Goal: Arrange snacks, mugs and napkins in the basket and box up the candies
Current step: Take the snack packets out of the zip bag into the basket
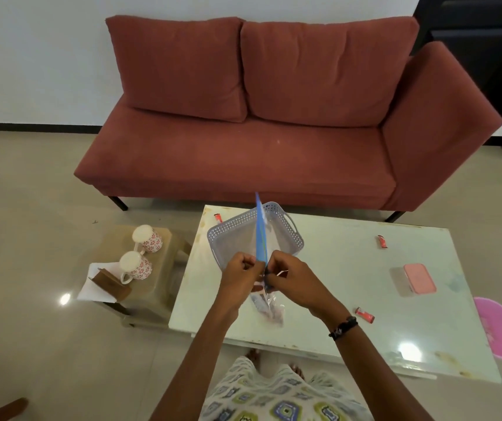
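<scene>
Snack packet (261, 235), blue and seen edge-on, is pinched at its near end by left hand (237, 276) and right hand (286, 276), above the grey basket (289, 238) at twelve o'clock on the table (350, 259).

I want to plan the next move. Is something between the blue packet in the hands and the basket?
Nothing visible does. Both the left hand and right hand pinch the blue packet edge-on above the grey basket, whose open top shows no other thing inside.

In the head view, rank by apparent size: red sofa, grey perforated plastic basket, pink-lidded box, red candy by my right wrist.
1. Red sofa
2. Grey perforated plastic basket
3. Pink-lidded box
4. Red candy
</scene>
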A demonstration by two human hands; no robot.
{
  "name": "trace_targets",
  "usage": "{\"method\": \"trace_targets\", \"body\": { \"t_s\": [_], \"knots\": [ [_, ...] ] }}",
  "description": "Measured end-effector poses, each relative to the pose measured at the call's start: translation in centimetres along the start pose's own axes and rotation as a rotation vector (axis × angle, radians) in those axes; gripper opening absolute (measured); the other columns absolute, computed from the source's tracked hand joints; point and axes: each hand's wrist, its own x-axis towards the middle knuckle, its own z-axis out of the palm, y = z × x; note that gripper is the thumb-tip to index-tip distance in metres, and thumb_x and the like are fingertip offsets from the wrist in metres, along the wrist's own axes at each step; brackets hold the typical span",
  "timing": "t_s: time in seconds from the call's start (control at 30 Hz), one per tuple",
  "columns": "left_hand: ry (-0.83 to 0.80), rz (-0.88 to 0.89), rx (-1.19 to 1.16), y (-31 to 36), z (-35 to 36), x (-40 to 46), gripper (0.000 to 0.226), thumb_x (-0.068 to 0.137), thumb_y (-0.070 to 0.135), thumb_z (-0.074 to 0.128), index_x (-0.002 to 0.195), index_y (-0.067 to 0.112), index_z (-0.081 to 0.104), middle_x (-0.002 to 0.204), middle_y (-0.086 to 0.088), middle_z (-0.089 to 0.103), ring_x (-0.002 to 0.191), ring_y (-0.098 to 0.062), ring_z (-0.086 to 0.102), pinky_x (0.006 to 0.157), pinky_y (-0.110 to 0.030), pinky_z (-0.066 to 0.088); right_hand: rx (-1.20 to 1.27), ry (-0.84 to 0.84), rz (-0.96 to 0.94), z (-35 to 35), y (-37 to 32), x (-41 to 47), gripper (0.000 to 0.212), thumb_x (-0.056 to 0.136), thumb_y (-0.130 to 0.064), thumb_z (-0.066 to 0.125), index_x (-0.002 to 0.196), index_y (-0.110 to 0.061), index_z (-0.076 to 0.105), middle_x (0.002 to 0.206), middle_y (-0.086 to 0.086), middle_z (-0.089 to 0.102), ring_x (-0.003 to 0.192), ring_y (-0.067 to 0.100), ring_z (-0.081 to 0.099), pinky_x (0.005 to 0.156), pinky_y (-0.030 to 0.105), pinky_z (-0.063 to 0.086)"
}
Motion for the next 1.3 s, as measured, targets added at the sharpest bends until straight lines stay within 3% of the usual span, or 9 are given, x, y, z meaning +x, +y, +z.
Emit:
{"method": "trace_targets", "body": {
  "t_s": [0.1,0.27,0.4,0.5,0.73,0.87,1.0,1.17,1.3],
  "knots": [
    [-0.177,-0.099,0.054,-0.2,-1.6,-0.5,0.023,0.094,0.025,0.044,0.087,0.011,0.061,0.073,-0.004,0.060,0.062,-0.011,0.058,0.056,-0.019,0.052,0.001,-0.012,-0.022,1.0,-0.4,0.7,0.007,0.083,-0.004,0.059,0.079,-0.004,0.053,0.079,0.010,0.065,0.070,0.018,0.067,0.079,0.039,0.058],
    [-0.210,0.068,0.092,-1.0,-4.1,-0.3,0.030,0.093,0.011,0.041,0.066,0.013,0.055,0.057,0.000,0.051,0.054,-0.011,0.049,0.050,-0.016,0.046,0.176,0.001,0.142,3.3,-0.3,1.0,0.008,0.079,-0.013,0.063,0.075,-0.009,0.058,0.073,0.005,0.069,0.066,0.012,0.069,0.075,0.031,0.061],
    [-0.269,0.143,0.060,-2.6,-4.8,-0.7,0.027,0.093,0.007,0.042,0.069,0.010,0.053,0.057,0.000,0.051,0.052,-0.011,0.048,0.051,-0.020,0.045,0.118,-0.272,0.301,3.1,-0.3,0.6,0.020,0.085,-0.028,0.055,0.070,-0.017,0.063,0.071,-0.003,0.068,0.065,0.008,0.067,0.068,0.019,0.055],
    [-0.286,0.156,0.060,-3.6,-4.8,-1.2,0.026,0.093,0.010,0.043,0.070,0.011,0.053,0.058,-0.005,0.054,0.051,-0.013,0.048,0.053,-0.023,0.044,0.125,-0.358,0.243,3.3,0.0,-0.2,0.023,0.088,-0.025,0.047,0.071,-0.018,0.061,0.074,-0.002,0.065,0.064,0.009,0.060,0.071,0.024,0.047],
    [-0.138,0.130,-0.171,-4.0,-4.7,-2.4,0.034,0.096,0.007,0.039,0.064,0.009,0.050,0.048,0.002,0.052,0.041,-0.004,0.040,0.047,-0.017,0.038,0.526,-0.052,0.129,7.4,0.5,-1.4,0.032,0.095,-0.012,0.038,0.067,-0.009,0.052,0.070,0.013,0.057,0.064,0.019,0.050,0.058,0.020,0.045],
    [-0.107,0.080,-0.386,-4.1,-4.6,-2.8,0.033,0.097,0.011,0.039,0.067,0.015,0.050,0.056,0.001,0.047,0.053,-0.008,0.043,0.058,-0.023,0.041,0.658,0.123,0.162,8.6,0.3,-1.5,0.021,0.093,-0.008,0.040,0.074,-0.008,0.050,0.068,0.013,0.045,0.059,0.015,0.044,0.057,0.020,0.043],
    [-0.160,0.048,-0.404,-4.1,-4.9,-3.0,0.036,0.097,0.012,0.038,0.062,0.016,0.045,0.047,0.006,0.040,0.045,-0.007,0.035,0.045,-0.015,0.038,0.375,0.255,0.072,8.6,0.0,-1.8,0.024,0.089,-0.003,0.043,0.065,-0.006,0.046,0.056,0.006,0.048,0.053,0.011,0.044,0.054,0.019,0.037],
    [-0.317,0.007,0.103,-3.1,-6.6,-1.7,0.017,0.091,0.024,0.048,0.078,0.015,0.055,0.061,0.003,0.054,0.052,-0.008,0.051,0.051,-0.018,0.040,-0.128,0.209,-0.076,7.0,-0.1,-2.5,0.026,0.087,-0.008,0.051,0.063,0.001,0.045,0.059,0.023,0.052,0.051,0.013,0.042,0.052,0.028,0.035],
    [-0.274,0.082,0.443,-1.7,-6.0,-0.4,0.021,0.088,0.033,0.055,0.098,0.015,0.054,0.081,0.004,0.062,0.065,-0.011,0.061,0.052,-0.017,0.046,-0.271,0.153,-0.148,7.2,-0.6,-2.8,0.033,0.086,-0.015,0.053,0.057,-0.015,0.037,0.052,0.002,0.037,0.050,0.009,0.029,0.050,0.024,0.028]
  ]
}}
